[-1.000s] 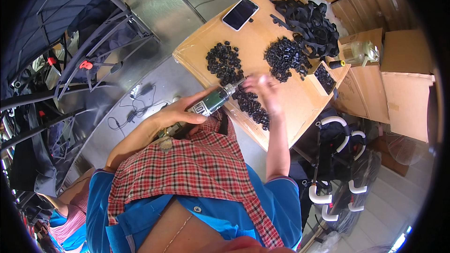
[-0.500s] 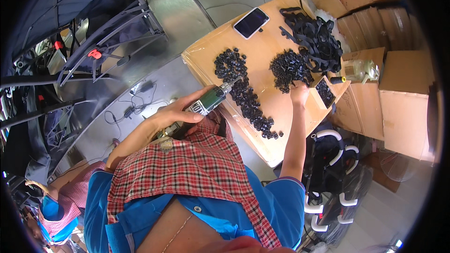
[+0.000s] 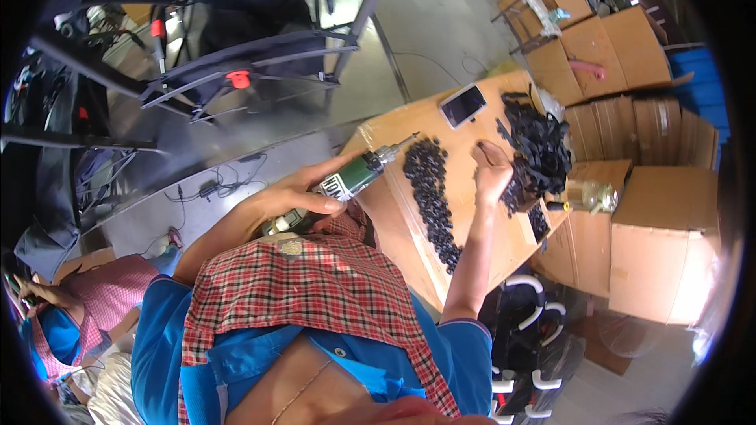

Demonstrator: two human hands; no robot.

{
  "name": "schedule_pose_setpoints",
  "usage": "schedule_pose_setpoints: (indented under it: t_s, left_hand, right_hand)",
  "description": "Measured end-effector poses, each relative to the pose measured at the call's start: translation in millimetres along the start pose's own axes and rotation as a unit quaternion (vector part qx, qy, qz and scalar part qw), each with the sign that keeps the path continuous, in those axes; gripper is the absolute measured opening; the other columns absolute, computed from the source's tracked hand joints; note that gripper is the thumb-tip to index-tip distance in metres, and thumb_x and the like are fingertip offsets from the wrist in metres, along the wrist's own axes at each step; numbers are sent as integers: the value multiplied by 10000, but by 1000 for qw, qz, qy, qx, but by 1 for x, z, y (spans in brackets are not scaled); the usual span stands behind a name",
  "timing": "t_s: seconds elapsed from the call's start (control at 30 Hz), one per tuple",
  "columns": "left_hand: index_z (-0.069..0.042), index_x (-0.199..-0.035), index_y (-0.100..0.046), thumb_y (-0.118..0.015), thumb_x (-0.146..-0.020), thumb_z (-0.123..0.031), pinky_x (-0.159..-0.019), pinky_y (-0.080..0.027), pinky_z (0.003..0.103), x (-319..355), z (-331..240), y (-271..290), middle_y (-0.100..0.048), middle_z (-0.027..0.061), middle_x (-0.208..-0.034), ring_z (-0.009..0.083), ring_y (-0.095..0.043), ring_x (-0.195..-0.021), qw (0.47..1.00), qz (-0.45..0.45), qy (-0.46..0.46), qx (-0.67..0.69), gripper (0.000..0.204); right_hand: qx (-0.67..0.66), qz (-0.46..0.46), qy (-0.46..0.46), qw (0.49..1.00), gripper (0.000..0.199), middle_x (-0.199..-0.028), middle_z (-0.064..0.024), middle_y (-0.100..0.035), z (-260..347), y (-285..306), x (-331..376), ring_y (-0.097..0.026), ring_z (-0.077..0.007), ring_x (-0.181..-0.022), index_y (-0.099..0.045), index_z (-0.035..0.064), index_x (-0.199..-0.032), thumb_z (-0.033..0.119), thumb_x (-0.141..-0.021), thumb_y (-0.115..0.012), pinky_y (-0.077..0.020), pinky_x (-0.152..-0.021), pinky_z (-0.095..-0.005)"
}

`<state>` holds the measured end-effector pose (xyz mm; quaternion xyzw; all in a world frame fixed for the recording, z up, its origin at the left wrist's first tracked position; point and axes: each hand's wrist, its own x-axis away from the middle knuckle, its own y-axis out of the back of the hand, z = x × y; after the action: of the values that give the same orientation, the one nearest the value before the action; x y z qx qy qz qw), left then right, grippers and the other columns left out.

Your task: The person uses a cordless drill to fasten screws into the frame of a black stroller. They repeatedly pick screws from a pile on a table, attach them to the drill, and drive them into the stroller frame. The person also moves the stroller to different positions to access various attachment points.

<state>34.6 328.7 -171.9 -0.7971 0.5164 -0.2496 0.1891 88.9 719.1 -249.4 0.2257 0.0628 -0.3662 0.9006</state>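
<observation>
My left hand (image 3: 303, 193) is closed around a green electric screwdriver (image 3: 356, 176), its bit angled up toward the table's left edge. Beside the bit, a long band of small black plastic parts (image 3: 429, 197) lies on the tan tabletop (image 3: 504, 248). Over the table, right of that band, my right hand (image 3: 493, 171) is raised with its fingers pinched together; whatever they hold is too small to make out. Just beyond that hand sits a heap of small dark pieces (image 3: 516, 191), partly hidden by it. A tangle of black straps (image 3: 542, 145) lies behind the heap.
A phone (image 3: 464, 105) lies at the table's far edge. A yellow-and-black handle (image 3: 557, 206) rests by a small box of black parts (image 3: 539, 223). Cardboard boxes (image 3: 661, 205) stand right, a dark folding frame (image 3: 236, 71) left. Another person (image 3: 90, 291) is at lower left.
My right hand has come away from the heap of small dark pieces and moved left, fingers still pinched. The view has turned, shifting the surroundings. The left hand keeps hold of the screwdriver.
</observation>
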Motion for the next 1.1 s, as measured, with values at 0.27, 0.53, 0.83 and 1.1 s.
schedule_pose_setpoints:
  t_s: [0.27,0.53,0.83,1.1]
  left_hand:
    - [-134,-1532,-103,-730,-771,-161,-576,-451,256,67,-53,28,-560,53,-864,117,-563,-634,994,-35,-99,25,986]
    - [-123,-1529,-51,-775,-743,-223,-513,-438,242,138,-67,52,-571,99,-806,126,-559,-560,976,-96,-179,76,1073]
    - [-144,-1529,-76,-801,-727,-196,-491,-450,235,175,-70,57,-548,94,-794,126,-551,-568,938,-164,-283,114,1083]
    - [-143,-1530,-88,-804,-715,-222,-494,-436,230,177,-72,55,-532,93,-793,118,-535,-554,915,-207,-324,119,1088]
  right_hand:
    - [-290,166,50,941,205,-867,-69,-685,188,-167,27,-668,-130,-795,-654,-13,-1028,-91,-839,-646,-541,-758,-255]
    - [-283,259,75,920,203,-895,-84,-681,252,-249,44,-664,-131,-813,-641,-38,-1053,-62,-852,-654,-538,-769,-253]
    - [-355,359,119,855,200,-922,-117,-675,310,-314,51,-674,-173,-856,-613,-75,-1058,-67,-859,-638,-559,-808,-288]
    - [-362,380,149,838,203,-923,-106,-680,322,-336,47,-667,-155,-855,-621,-67,-1052,-62,-851,-653,-550,-808,-269]
